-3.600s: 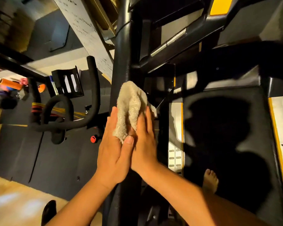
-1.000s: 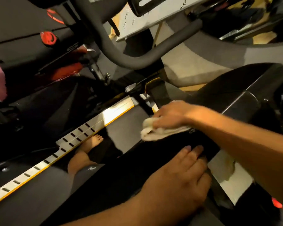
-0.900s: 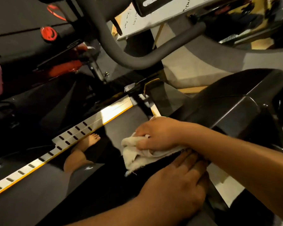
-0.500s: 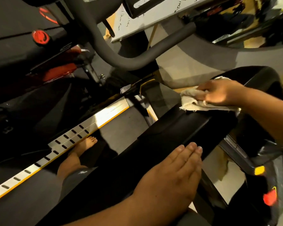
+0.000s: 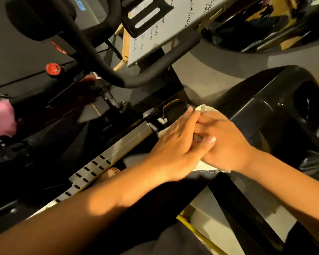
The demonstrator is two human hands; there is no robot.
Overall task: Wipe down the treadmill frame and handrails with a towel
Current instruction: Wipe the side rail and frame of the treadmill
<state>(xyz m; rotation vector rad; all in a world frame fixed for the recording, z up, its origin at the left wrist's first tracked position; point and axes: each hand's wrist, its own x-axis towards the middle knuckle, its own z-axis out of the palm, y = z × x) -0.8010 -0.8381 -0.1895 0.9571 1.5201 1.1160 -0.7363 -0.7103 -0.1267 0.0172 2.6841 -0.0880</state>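
Note:
A beige towel (image 5: 204, 108) lies bunched on the sloping black treadmill frame (image 5: 175, 197), mostly covered by both hands. My right hand (image 5: 228, 144) comes in from the right and grips the towel against the frame. My left hand (image 5: 173, 150) reaches from the lower left and lies with straight fingers over the towel and the right hand's fingers, its thumb across the right hand. Towel edges show above the fingers and below the wrists. The glossy black treadmill housing (image 5: 265, 116) rises just to the right.
The silver slotted side rail (image 5: 99, 163) with a yellow edge runs lower left of the hands, a bare foot (image 5: 113, 172) beside it. An exercise bike's black handlebar (image 5: 99, 57), red knob (image 5: 52, 69) and a whiteboard (image 5: 171, 21) stand behind. A pink object (image 5: 0, 120) is far left.
My right hand slid the towel back down the frame from the upper right toward the middle. My left hand left the bare frame and now lies on the towel and right hand.

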